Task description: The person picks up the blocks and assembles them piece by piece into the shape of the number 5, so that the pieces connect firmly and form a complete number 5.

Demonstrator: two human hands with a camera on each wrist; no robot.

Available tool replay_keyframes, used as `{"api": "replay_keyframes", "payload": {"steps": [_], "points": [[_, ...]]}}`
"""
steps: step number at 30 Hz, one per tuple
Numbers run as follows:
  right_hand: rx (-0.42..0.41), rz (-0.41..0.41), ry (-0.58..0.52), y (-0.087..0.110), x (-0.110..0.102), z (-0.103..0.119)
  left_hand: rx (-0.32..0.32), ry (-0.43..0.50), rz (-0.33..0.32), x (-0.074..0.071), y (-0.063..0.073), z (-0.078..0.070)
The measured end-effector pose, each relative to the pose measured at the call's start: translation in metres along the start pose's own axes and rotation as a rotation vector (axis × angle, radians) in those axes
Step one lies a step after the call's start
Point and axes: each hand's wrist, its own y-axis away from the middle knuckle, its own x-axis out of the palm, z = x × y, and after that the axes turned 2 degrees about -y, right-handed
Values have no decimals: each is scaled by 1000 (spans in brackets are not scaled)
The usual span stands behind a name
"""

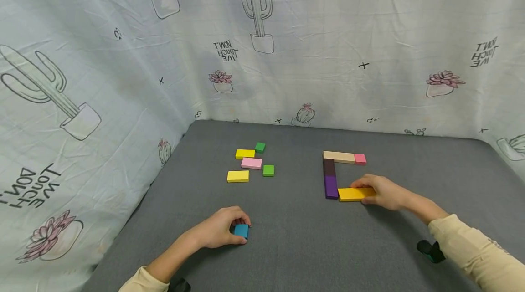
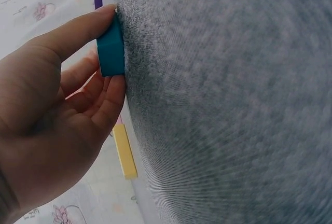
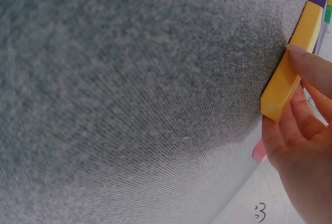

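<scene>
I am pinching the blue block (image 1: pixel 241 230) in my left hand (image 1: pixel 219 228), thumb and fingers closing on its sides as it is sitting on the near left of the table (image 1: pixel 295 237). My right hand (image 1: pixel 383 192) is gripping the orange block (image 1: pixel 352 194), lying against the purple block (image 1: pixel 330 185); my fingers are hiding its right end.

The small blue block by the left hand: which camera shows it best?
The left wrist view: the blue block fills the frame, pinched between thumb and fingers against the grey mat. The head view shows it small, half hidden by the left hand. The right wrist view misses it.
</scene>
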Motion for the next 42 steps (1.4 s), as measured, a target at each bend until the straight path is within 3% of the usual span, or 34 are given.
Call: {"api": "replay_keyframes", "payload": {"steps": [10, 17, 26, 31, 42], "points": [[44, 40, -46, -2, -11, 5, 10, 0, -2, 0, 1, 1], [63, 9, -96, -13, -20, 9, 9, -9, 3, -1, 0, 0], [110, -14, -174, -52, -15, 19, 9, -12, 8, -1, 2, 0], [137, -17, -270, -77, -10, 31, 16, -12, 0, -1, 3, 1], [94, -2, -297, -122, 8, 50, 9, -12, 7, -1, 2, 0]]}}
